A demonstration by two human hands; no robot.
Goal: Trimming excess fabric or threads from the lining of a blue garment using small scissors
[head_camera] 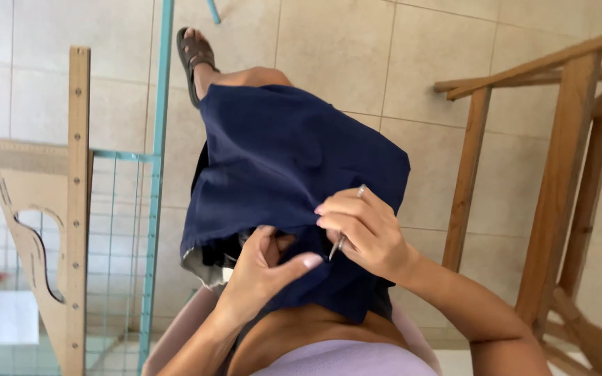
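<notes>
At far left a wooden ruler and curve template lean on a teal wire rack. In the centre, navy cloth drapes over the lap. The left hand pinches its lower edge; the right hand grips cloth and a thin metal tool. A wooden frame stands right.

A: What else u got in view?
B: I see a wooden frame on the right, pale floor tiles, a teal wire rack w/ wooden curve ruler, and a sandal.
</notes>
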